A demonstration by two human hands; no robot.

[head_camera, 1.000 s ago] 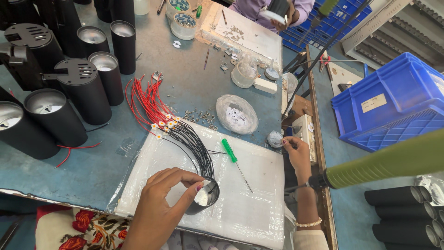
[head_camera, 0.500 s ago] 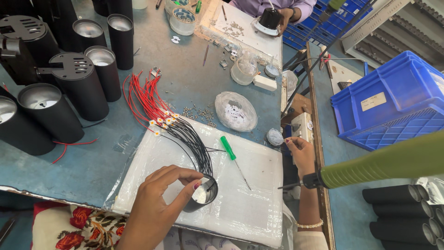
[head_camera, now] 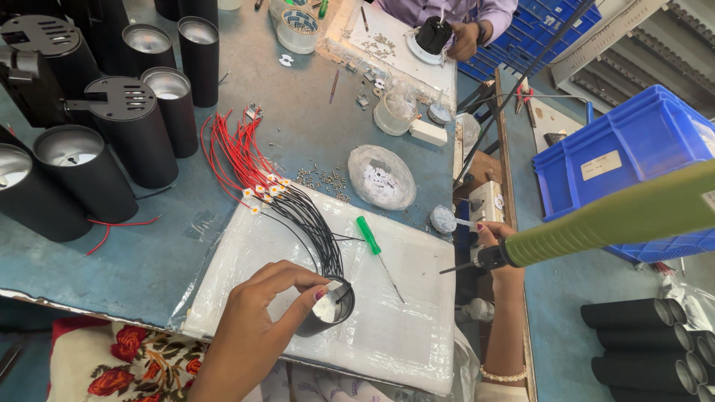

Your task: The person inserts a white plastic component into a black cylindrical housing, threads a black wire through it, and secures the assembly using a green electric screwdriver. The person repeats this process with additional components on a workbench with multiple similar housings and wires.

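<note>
My left hand grips a short black cylinder housing that stands on a white plastic sheet, with the fingertips pinching at its rim. A bundle of black wires runs from the housing up to red wires. At the table's right edge, my right hand has its fingers closed on a thin white piece beside a small round white lid. A green power screwdriver hangs in front of that wrist, bit pointing left.
Tall black lamp cylinders crowd the left of the blue table. A green-handled screwdriver, loose screws and a round clear dish lie mid-table. Blue bins stand right. Another person's hand works on a black part at the top.
My left hand has shifted its fingers on the housing's rim. The right hand stays at the table edge. The other person's black part has moved left.
</note>
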